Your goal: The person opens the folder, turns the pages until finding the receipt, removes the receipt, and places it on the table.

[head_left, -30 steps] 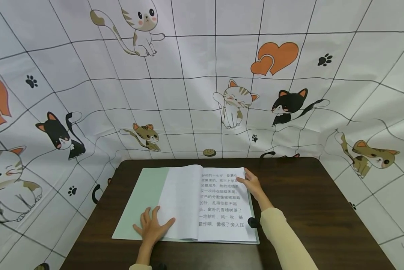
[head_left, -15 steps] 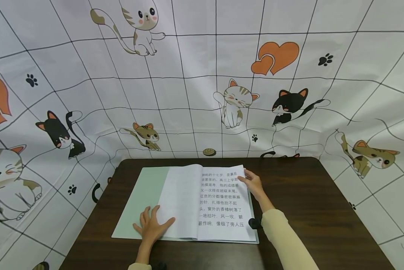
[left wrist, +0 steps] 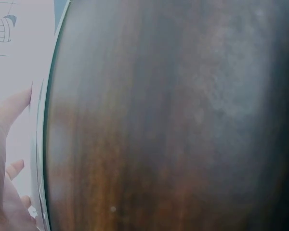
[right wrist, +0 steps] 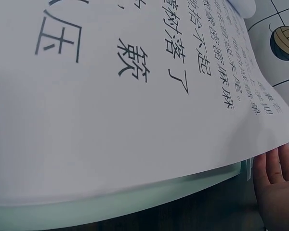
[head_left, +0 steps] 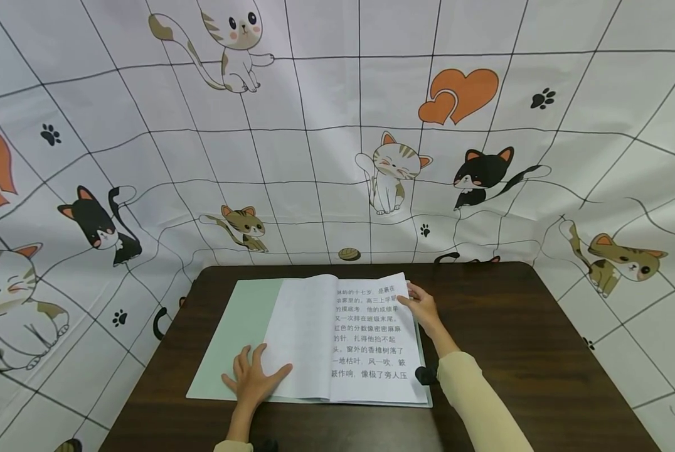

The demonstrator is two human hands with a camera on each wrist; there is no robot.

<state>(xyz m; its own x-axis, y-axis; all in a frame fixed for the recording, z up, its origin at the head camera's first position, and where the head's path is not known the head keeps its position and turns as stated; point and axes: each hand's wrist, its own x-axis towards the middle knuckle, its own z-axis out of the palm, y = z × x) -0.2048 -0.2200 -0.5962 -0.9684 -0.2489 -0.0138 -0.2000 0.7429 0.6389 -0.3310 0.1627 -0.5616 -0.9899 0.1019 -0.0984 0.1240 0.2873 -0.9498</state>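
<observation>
An open book lies on the table, with a pale green cover (head_left: 233, 339) showing at the left and a white left page (head_left: 303, 339). The right page (head_left: 371, 351) carries several lines of large printed characters. My left hand (head_left: 254, 380) rests with spread fingers across the left page and green cover, near the front edge. At the book's upper right, my right hand (head_left: 422, 309) pinches the right page's edge, thumb on top. That page's far corner is raised. In the right wrist view, the fingers (right wrist: 274, 163) reach under the page edge.
The dark brown wooden table (head_left: 501, 339) extends to both sides of the book. White cloth (head_left: 326, 157) printed with cats, hearts and grid lines hangs behind and around it. A small black object (head_left: 425, 375) sits at the right sleeve's cuff (head_left: 456, 370).
The right page's far corner has risen and bent slightly away from the pages beneath. My right hand has shifted only slightly. My left hand stays in place.
</observation>
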